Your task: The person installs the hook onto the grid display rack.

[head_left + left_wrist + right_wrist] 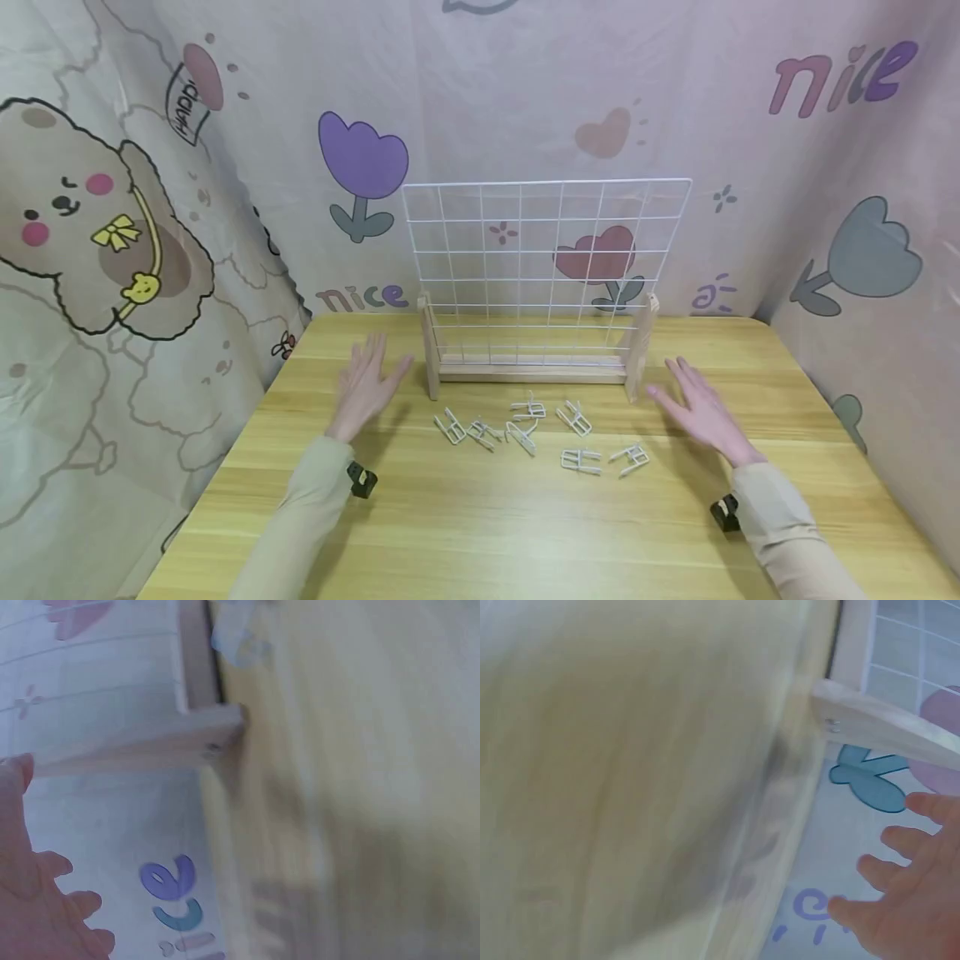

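A white wire grid (543, 258) stands upright in a light wooden base (531, 372) at the back middle of the wooden table (525, 517). Several white clips (536, 431) lie scattered in front of it. My left hand (365, 387) hovers flat and open just left of the base's left post (429, 350), holding nothing. My right hand (699, 410) is spread open just right of the right post (640, 346), also empty. In the left wrist view the left hand (37, 900) shows beside the post (142, 742); the right wrist view shows the right hand's fingers (900, 900) below the post (885, 724).
Printed cloth with flowers and a cartoon dog hangs behind and at both sides of the table (135, 208). Wrist cameras sit on both sleeves (362, 480).
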### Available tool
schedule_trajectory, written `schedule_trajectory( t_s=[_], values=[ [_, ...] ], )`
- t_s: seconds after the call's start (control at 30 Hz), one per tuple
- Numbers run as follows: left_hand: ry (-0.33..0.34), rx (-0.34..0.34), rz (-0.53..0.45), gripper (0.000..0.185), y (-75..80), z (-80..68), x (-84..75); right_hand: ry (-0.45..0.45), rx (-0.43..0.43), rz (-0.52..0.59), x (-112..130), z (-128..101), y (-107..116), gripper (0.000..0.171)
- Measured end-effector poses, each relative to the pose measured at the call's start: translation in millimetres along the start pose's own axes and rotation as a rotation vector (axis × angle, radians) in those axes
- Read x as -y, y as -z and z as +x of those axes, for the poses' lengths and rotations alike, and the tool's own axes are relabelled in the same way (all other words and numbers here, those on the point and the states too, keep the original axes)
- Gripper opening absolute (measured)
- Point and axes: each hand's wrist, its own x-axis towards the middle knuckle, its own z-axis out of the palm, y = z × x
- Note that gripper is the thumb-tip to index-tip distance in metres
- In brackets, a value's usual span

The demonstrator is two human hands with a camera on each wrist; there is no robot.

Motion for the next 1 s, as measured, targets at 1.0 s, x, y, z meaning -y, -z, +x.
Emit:
schedule_trajectory(
  t_s=[1.0],
  values=[
    [-0.153,-0.265,-0.651,0.054,15.8,43.8,-60.0,0.278,0.289,0.379,-5.0,-5.3,3.2,0.053]
  ],
)
